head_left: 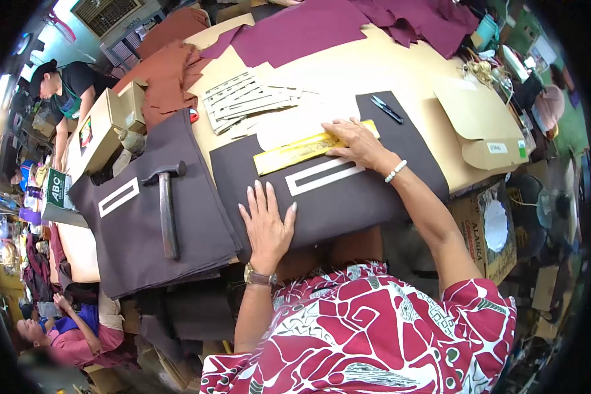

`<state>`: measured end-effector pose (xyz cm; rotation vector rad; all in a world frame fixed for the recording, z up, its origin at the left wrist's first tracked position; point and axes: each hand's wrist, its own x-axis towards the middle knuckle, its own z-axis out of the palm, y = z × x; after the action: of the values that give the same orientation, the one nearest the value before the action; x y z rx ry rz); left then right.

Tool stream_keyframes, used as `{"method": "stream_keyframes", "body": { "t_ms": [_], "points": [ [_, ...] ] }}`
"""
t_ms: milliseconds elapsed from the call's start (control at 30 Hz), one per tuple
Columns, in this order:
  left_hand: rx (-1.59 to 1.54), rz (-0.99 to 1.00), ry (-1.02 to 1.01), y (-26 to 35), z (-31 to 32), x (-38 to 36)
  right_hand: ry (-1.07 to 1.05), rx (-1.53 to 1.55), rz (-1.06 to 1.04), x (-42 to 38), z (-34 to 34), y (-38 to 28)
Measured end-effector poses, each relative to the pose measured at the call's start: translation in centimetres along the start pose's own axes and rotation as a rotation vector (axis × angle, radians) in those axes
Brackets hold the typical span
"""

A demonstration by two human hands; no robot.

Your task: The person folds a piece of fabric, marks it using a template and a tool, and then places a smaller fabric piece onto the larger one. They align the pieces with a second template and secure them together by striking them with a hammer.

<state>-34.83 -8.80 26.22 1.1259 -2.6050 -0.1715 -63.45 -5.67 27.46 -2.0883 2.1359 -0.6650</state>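
My left hand [266, 226] lies flat with fingers spread on a dark fabric piece [387, 197]. My right hand [358, 142] rests over the right part of a yellow bar [295, 152], its fingers bent across it. Just below the bar, a white rectangular frame [302, 184] lies on the fabric, its right end beside my right wrist. Small dark snips [387, 109] sit near the fabric's upper corner. To the left, a hammer [167, 210] and another white frame [119, 197] lie on a stack of dark fabric [134, 253].
White slotted strips [243, 98] are piled beyond the fabric. Maroon cloth [302, 33] and rust-brown cloth [167, 82] lie at the far side. An open cardboard box [482, 125] stands at right, other boxes [105, 128] at left. Two people [79, 85] [85, 331] are at left.
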Motion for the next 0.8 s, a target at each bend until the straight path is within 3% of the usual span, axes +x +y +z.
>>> {"method": "stream_keyframes", "body": {
  "t_ms": [300, 400, 467, 600, 667, 733, 800],
  "points": [
    [-0.047, -0.034, -0.012, 1.2, -1.0, -0.2, 0.321, 0.013, -0.231, 5.2, -1.1, 0.0],
    [-0.037, -0.028, -0.007, 1.7, -1.1, -0.2, 0.282, 0.016, -0.172, 8.2, -0.8, 0.5],
    [-0.033, -0.028, -0.014, 2.0, -1.3, -0.2, 0.448, -0.194, -0.162, 8.9, -0.9, 0.9],
    [-0.021, -0.030, -0.035, 2.1, -1.0, -0.3, 0.584, -0.348, 0.238, 4.8, -2.6, 4.0],
    [-0.019, -0.016, -0.031, 1.7, -0.8, -0.1, 0.452, -0.439, 0.556, 1.2, -3.9, 4.6],
    [-0.017, -0.016, -0.033, 1.4, -0.7, -0.2, 0.379, -0.412, 0.741, -1.8, -3.1, 7.0],
    [-0.015, -0.019, -0.032, 1.1, -0.6, 0.0, 0.465, -0.348, 0.700, -3.1, -2.7, 9.4]
  ]
}}
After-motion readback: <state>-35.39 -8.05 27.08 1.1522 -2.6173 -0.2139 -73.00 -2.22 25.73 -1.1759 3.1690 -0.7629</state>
